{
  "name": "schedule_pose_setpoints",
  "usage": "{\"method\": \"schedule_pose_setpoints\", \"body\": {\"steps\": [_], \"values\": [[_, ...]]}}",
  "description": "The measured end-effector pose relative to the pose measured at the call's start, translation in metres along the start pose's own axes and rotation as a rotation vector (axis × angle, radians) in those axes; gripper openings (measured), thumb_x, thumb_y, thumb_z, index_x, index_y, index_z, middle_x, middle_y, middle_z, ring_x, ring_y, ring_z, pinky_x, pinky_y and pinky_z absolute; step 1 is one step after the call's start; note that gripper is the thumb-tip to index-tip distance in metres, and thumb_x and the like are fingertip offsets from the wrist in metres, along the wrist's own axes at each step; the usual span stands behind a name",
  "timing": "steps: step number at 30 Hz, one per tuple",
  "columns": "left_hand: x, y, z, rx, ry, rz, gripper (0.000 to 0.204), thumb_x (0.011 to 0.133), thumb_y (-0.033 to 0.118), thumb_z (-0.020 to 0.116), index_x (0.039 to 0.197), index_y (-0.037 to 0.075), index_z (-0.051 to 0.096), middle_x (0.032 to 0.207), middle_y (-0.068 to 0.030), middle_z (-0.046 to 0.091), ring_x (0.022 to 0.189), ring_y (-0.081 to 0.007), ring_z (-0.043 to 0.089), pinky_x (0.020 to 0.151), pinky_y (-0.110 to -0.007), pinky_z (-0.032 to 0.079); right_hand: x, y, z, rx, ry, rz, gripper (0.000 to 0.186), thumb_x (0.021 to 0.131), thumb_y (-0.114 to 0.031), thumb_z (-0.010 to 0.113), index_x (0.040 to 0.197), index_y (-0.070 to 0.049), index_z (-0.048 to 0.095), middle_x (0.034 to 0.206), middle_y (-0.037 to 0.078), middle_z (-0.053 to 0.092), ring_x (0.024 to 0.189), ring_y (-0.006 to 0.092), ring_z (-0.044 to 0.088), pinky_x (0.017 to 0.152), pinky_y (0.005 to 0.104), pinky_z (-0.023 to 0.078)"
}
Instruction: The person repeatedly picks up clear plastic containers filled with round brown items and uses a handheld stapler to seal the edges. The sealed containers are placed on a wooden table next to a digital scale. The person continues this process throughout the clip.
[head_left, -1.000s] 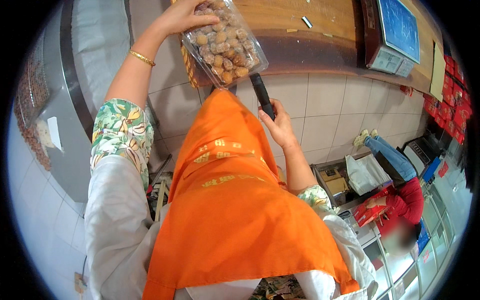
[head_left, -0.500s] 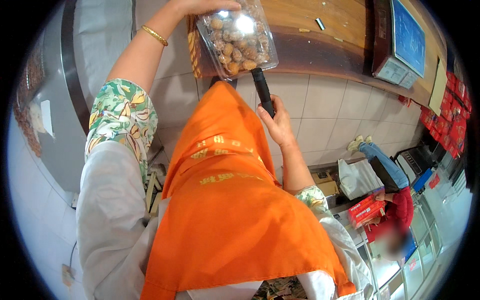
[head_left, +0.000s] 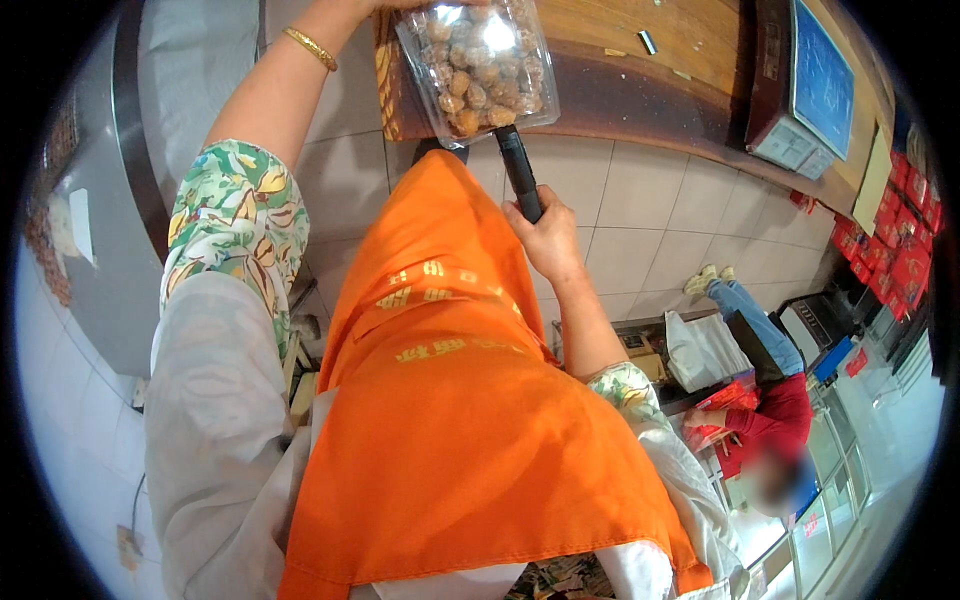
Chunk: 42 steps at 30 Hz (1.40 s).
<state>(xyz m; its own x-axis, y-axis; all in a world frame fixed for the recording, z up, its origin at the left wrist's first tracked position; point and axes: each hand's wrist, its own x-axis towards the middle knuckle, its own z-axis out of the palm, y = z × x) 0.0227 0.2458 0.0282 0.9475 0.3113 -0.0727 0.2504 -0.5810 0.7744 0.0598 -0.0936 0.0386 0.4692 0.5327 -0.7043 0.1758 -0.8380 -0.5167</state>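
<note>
My left hand (head_left: 395, 3) is at the top edge of the view, mostly cut off, and grips the far end of a clear plastic box (head_left: 551, 105). Round brown balls (head_left: 468, 72), perhaps walnuts or pastries, fill the box, and glare covers part of its lid. The box projects over the front edge of the wooden counter. My right hand (head_left: 550, 232) is closed around a long black handheld tool (head_left: 518, 172), whose exact kind I cannot make out. The tool's far tip meets or nearly meets the near edge of the box.
A dark box with a blue top (head_left: 820, 70) stands on the right of the wooden counter (head_left: 640, 95), near a small dark piece (head_left: 647, 42). A person in red (head_left: 790, 410) handles red packages at the right. A grey cabinet (head_left: 100, 230) stands at my left.
The plastic box and my left hand sit slightly higher in the view. The black tool has turned a little and its tip is nearer the box. The person in red has shifted.
</note>
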Motion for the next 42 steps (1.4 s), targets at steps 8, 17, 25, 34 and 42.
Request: {"method": "schedule_pose_setpoints", "body": {"steps": [8, 17, 25, 34, 42], "values": [[0.001, -0.004, 0.002, -0.039, -0.002, 0.000, 0.037, 0.066, 0.031, 0.072, 0.078, 0.001, 0.053, 0.069, -0.0094, 0.055, 0.065, -0.0167, 0.053, 0.058, -0.028, 0.044, -0.003, -0.010, 0.000, -0.050, 0.010, 0.053, 0.025, 0.075, -0.022, 0.065, 0.077, 0.002, 0.056, 0.061, 0.008, 0.054, 0.056, 0.0136, 0.049, 0.055, 0.0293, 0.042], [0.001, 0.004, -0.004, 0.083, -0.012, -0.028, 0.037, 0.068, 0.033, 0.070, 0.079, 0.001, 0.053, 0.071, -0.0132, 0.055, 0.065, -0.0212, 0.054, 0.059, -0.031, 0.044, -0.014, 0.021, 0.006, 0.285, -0.183, 0.017, 0.030, 0.078, -0.020, 0.062, 0.096, 0.004, 0.054, 0.082, 0.012, 0.060, 0.077, 0.0193, 0.056, 0.071, 0.0301, 0.044], [-0.032, 0.038, 0.011, 0.100, 0.506, -0.032, 0.031, 0.079, 0.026, 0.062, 0.098, 0.003, 0.053, 0.086, -0.0085, 0.057, 0.079, -0.0160, 0.054, 0.071, -0.028, 0.044, -0.039, 0.032, -0.020, 0.697, -0.083, 0.105, 0.031, 0.081, -0.017, 0.058, 0.100, 0.006, 0.053, 0.093, 0.009, 0.061, 0.086, 0.0157, 0.056, 0.079, 0.0278, 0.042], [-0.150, 0.132, 0.165, -1.650, 0.332, -0.948, 0.011, 0.085, 0.014, 0.055, 0.086, 0.004, 0.056, 0.077, -0.0012, 0.052, 0.068, -0.0093, 0.050, 0.060, -0.021, 0.042, -0.025, 0.018, -0.032, 0.414, -0.144, 0.091, 0.031, 0.080, -0.014, 0.058, 0.105, 0.004, 0.051, 0.095, 0.009, 0.061, 0.088, 0.0147, 0.055, 0.079, 0.0265, 0.042], [-0.105, 0.122, 0.184, -1.997, 0.818, -0.926, 0.011, 0.078, 0.010, 0.063, 0.083, 0.004, 0.056, 0.075, -0.0021, 0.055, 0.069, -0.0107, 0.051, 0.061, -0.023, 0.042, -0.010, 0.005, -0.021, 0.441, -0.229, -0.032, 0.029, 0.080, -0.010, 0.057, 0.105, 0.004, 0.049, 0.103, 0.012, 0.057, 0.097, 0.0170, 0.053, 0.086, 0.0283, 0.039]]}}
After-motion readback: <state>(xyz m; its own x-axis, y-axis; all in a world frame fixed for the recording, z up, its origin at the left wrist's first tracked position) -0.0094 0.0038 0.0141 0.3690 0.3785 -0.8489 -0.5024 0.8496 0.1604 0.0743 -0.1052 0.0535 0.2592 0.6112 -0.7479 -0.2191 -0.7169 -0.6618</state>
